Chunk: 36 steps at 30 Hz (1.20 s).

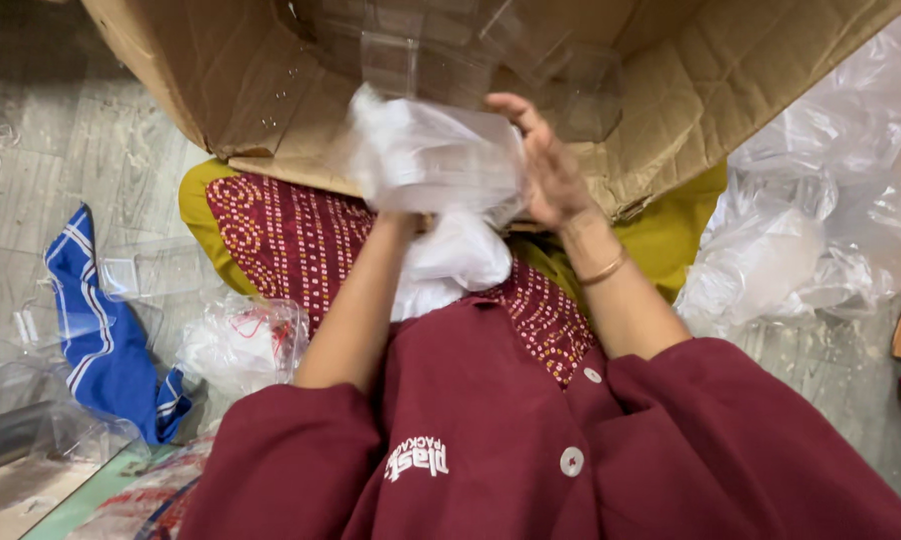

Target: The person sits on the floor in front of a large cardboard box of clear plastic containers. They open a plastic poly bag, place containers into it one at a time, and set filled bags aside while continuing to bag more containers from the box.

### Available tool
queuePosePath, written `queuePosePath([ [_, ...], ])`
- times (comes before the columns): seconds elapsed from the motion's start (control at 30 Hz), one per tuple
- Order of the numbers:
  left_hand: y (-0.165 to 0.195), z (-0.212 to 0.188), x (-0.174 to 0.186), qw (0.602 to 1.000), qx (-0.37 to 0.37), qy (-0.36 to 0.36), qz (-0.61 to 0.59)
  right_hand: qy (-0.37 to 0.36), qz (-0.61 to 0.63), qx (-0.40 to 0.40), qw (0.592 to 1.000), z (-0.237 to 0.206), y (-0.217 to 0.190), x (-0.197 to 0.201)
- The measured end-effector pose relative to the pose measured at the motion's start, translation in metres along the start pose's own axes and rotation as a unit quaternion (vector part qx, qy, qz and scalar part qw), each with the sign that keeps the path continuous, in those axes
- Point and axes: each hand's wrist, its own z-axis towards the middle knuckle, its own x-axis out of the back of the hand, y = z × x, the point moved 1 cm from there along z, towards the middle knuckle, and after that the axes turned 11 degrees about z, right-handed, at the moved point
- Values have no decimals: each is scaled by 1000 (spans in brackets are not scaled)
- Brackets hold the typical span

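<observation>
Right hand [549, 170] open against clear plastic bag [431, 160], left hand hidden

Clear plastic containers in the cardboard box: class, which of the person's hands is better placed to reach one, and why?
Probably the right hand. It lies open against the white plastic bag, fingers pointing toward the clear containers in the cardboard box. The left hand is buried in the bag, seemingly gripping it.

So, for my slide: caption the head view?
Both hands wrap a clear plastic container in white plastic above a cardboard box.
</observation>
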Motion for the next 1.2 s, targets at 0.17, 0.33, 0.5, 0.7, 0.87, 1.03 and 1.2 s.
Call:
queuePosePath([
  [0.17,-2,-20,-11,980,-48,62,-183,-86,-493,191,845,-29,0,-72],
  [0.33,21,-21,43,992,7,88,89,146,-358,396,833,-95,-28,-6],
  [0.5,28,-41,91,975,-52,122,-177,408,-71,542,731,-210,-86,131],
  [0.7,29,-36,104,951,-104,98,-275,427,96,480,760,-264,-119,226],
  [0.87,36,-33,97,949,-117,84,-282,548,-392,452,585,-210,-104,176],
  [1.03,54,-28,73,960,-111,43,-254,268,-503,501,652,-110,-49,58],
  [1.2,71,-22,43,970,-100,2,-222,73,-509,214,831,-1,-24,8],
])
